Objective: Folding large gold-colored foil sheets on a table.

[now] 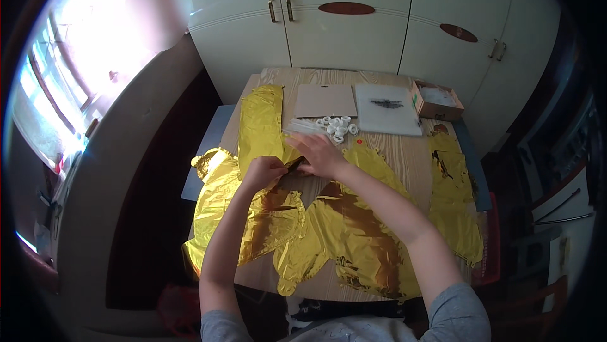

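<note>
Gold foil (260, 124) crinkles beside the left hand (263, 171).

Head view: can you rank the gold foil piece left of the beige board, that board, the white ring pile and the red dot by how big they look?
1. Gold foil piece
2. Beige board
3. White ring pile
4. Red dot

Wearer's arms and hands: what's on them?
Grey sleeves, ending above the elbows; both forearms bare. Left hand and right hand show no gloves. No watch, bracelet, cable or marking visible on either arm.
</note>
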### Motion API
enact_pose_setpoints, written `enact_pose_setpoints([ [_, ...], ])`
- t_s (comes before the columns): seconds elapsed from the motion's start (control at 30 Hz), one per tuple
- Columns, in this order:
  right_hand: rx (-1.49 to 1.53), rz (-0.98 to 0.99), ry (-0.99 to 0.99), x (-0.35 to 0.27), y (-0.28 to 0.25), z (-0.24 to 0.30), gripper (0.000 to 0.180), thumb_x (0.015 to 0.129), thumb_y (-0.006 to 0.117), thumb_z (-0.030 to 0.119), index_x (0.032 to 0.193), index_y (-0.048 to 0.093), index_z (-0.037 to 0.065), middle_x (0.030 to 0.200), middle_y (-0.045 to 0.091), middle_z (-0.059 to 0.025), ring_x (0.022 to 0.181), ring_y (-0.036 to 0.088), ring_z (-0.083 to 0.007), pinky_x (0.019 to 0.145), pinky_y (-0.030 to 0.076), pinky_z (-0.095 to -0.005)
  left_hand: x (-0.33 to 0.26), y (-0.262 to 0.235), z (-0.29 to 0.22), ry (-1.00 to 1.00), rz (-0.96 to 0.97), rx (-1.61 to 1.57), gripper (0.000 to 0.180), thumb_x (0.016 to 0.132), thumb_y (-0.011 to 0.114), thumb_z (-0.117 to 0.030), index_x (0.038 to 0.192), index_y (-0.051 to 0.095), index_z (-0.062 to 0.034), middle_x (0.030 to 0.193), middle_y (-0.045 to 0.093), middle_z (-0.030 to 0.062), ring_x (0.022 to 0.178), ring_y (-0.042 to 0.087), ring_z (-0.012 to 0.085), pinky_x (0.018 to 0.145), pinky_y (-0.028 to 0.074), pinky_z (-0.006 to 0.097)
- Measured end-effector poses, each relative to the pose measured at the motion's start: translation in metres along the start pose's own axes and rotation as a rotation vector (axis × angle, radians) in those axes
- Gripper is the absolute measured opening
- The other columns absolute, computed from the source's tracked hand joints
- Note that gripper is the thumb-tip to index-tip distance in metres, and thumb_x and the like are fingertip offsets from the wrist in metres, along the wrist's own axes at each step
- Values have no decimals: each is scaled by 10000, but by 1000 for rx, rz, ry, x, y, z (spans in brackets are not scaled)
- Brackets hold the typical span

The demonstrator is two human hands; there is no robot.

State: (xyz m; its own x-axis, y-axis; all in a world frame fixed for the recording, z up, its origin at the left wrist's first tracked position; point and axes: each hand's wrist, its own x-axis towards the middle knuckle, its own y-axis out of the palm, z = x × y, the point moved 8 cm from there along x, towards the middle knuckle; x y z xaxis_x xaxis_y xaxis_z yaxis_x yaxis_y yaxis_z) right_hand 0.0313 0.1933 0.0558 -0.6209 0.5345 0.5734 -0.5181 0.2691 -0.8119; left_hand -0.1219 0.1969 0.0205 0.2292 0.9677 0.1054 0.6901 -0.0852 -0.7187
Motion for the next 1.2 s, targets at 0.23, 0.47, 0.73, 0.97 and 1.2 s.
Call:
enact_pose_setpoints([
  [0.23,-319,-105,-396,-19,-1,27,93,782,634,237,860,668,200,1230,521,64,1213,415,-161,1051,284,-401,3,4,25,-230,24,-343,193,883,671,-216,878,592,-40,724,602,15,570,526,80,514,426,231],
  [0.47,-122,44,-97,-14,22,-3,87,773,660,278,785,678,194,895,641,81,1047,543,-122,948,308,-382,10,-12,40,-33,-237,-289,347,853,645,-52,1126,432,-81,785,639,78,588,592,143,489,454,283],
  [0.73,-37,-16,25,-2,12,-2,137,766,693,334,784,674,199,830,633,69,960,568,-116,855,328,-359,-2,-10,-25,166,-91,179,659,823,621,-162,1389,283,-152,868,686,139,818,654,380,708,509,448],
  [0.97,17,-31,-2,-3,12,2,130,795,677,310,848,661,192,868,638,53,959,575,-125,857,335,-359,-11,5,-32,23,30,572,239,838,559,-278,983,660,-118,843,684,153,796,654,363,714,518,473],
  [1.2,103,-25,-20,-11,-2,4,145,786,689,307,866,664,189,971,635,36,1027,555,-142,887,340,-375,-13,0,-21,42,-37,289,180,772,685,-270,831,735,-107,747,679,134,694,654,321,663,520,421],
])
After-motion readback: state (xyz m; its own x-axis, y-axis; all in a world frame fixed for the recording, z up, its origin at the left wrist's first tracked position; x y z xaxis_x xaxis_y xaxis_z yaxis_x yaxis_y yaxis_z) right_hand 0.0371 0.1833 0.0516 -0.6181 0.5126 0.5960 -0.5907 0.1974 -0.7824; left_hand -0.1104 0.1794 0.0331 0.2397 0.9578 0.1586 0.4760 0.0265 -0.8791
